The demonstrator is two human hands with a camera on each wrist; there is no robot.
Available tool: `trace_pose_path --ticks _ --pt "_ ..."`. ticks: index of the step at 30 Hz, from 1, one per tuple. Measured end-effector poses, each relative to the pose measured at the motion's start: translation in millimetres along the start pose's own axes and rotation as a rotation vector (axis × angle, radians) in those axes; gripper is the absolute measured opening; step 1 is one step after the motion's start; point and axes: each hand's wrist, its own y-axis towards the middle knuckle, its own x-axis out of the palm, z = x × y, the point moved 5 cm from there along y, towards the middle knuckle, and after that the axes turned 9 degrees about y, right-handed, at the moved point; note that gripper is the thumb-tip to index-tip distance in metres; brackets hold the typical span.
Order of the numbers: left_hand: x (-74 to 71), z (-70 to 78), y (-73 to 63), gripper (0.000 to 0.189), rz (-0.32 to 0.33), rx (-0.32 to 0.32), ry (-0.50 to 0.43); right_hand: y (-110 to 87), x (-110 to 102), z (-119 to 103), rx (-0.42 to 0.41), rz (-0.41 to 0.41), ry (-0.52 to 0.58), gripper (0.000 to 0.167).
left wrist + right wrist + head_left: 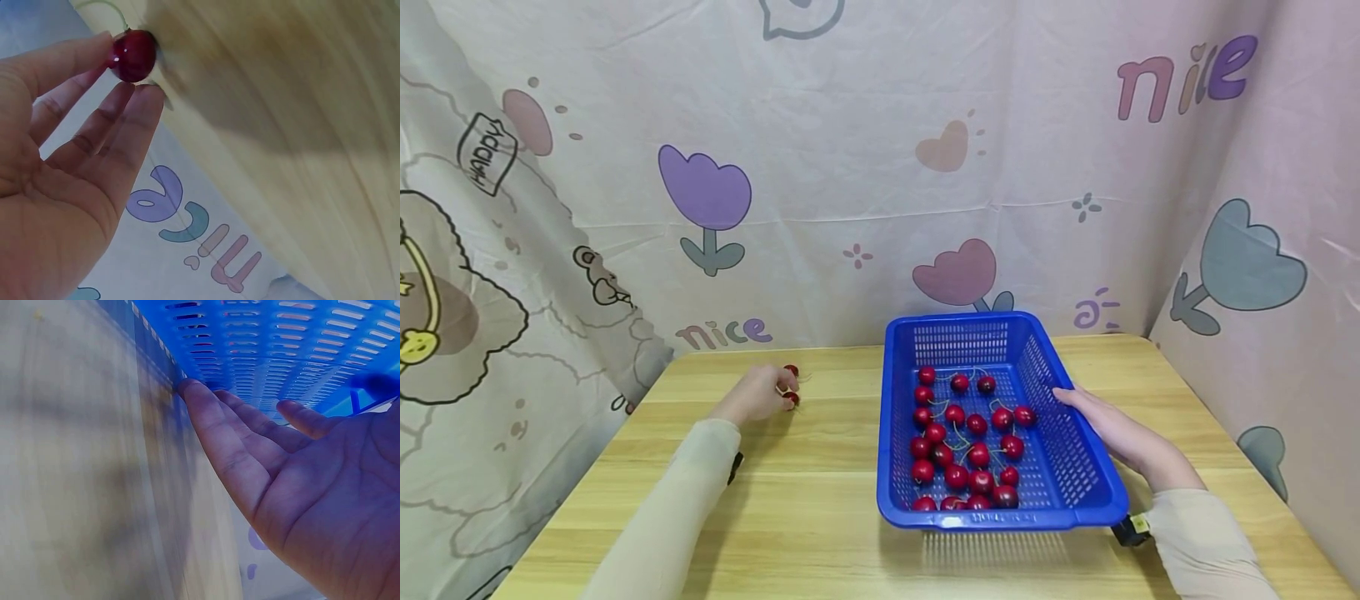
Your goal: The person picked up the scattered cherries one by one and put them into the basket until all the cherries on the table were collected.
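My left hand [765,392] is at the far left of the table, its thumb and a bent finger pinching a dark red cherry [134,55] with a green stem. Its other fingers extend below the fruit in the left wrist view. Just beyond lies another cherry [791,369], partly behind the fingers. A blue plastic basket [891,433] with slotted walls holds many red cherries [977,425], most with stems. Against its right side rests my right hand [1112,425], fingers nearly straight along the outer wall, one tip at the rim in the head view.
The light wood table [820,508] reaches back to a printed curtain [835,133], which also hangs at the left and right. A small black device [1131,531] sits at my right wrist, close to the basket's front right corner.
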Motion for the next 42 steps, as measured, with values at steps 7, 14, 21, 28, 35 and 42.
trace_pose_path --ticks 7,14,21,28,35,42 --pt "6.5 -1.7 0.3 0.015 0.006 0.0 -0.001 0.5 0 1 0.0 -0.002 0.002 0.085" --pt "9.0 -2.0 0.2 0.017 0.028 -0.015 0.005 0.4 0 -1 0.007 0.003 -0.002 0.085" --pt "10.1 -1.6 -0.5 0.02 0.045 -0.021 0.004 -0.2 0 -1 0.007 0.004 -0.003 0.085" --pt "10.8 -2.1 -1.3 0.023 0.051 -0.023 0.012 -0.4 1 -1 0.003 0.001 0.002 0.085" --pt "11.3 -2.7 -1.1 0.022 0.053 -0.026 0.01 -1.0 1 -1 0.005 0.004 0.006 0.086" --pt "11.3 -3.7 -1.2 0.022 0.045 -0.031 0.007 0.1 0 -1 0.005 0.008 -0.015 0.086"
